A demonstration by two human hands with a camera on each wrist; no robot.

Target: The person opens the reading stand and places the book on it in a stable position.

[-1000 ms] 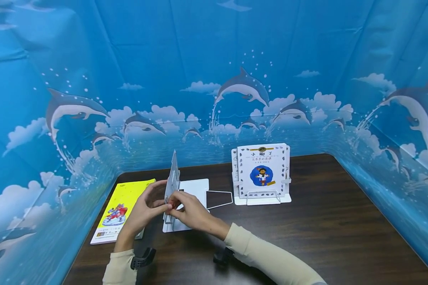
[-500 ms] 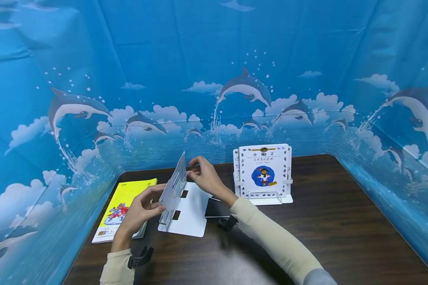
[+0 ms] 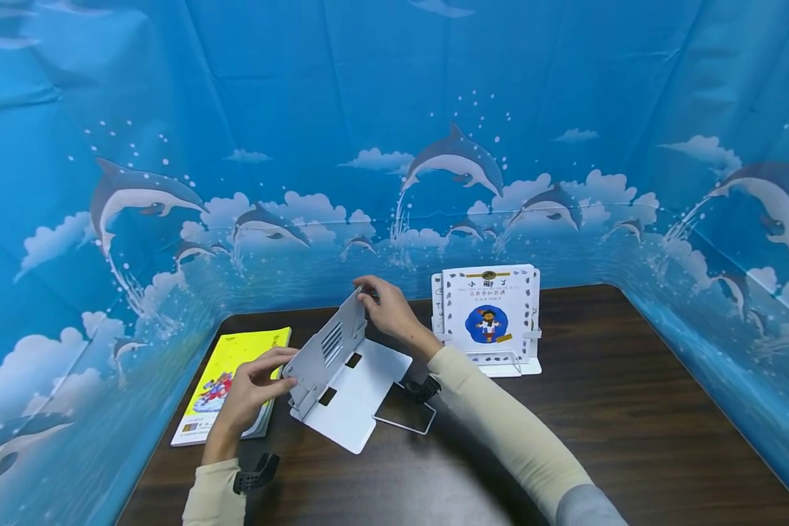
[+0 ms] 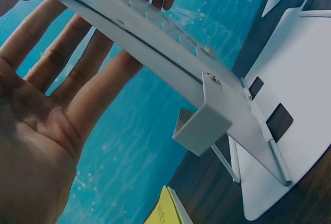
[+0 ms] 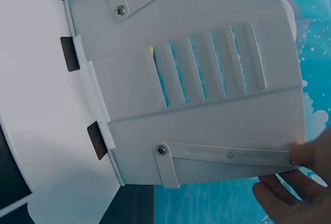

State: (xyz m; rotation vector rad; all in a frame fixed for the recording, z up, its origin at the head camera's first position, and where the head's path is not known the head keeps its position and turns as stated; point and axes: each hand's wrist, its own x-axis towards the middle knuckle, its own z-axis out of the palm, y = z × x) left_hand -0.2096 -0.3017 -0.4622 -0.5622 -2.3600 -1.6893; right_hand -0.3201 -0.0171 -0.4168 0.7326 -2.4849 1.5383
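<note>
A white metal book stand (image 3: 355,394) stands half unfolded on the table, its slotted back plate (image 5: 207,79) raised from the flat base plate (image 5: 46,94). My left hand (image 3: 250,394) pinches the near upper corner of the back plate, thumb on one face and fingers behind it in the left wrist view. At the far upper corner my right hand (image 3: 391,310) grips the plate's edge between thumb and fingers, beside the end of a riveted metal arm (image 5: 232,154). A bent holder clip (image 4: 204,128) juts from the plate. The wire prop (image 3: 408,424) sticks out past the base.
A yellow-covered book (image 3: 237,365) lies on the dark wooden table (image 3: 598,409) left of the stand. Back right, a second white stand (image 3: 532,365) props up a white picture book (image 3: 460,314). A blue dolphin-print curtain (image 3: 394,146) encloses the table.
My right hand has left the plate's near part and moved to its far upper corner. The stand has swung round, its slotted face turning toward the head camera.
</note>
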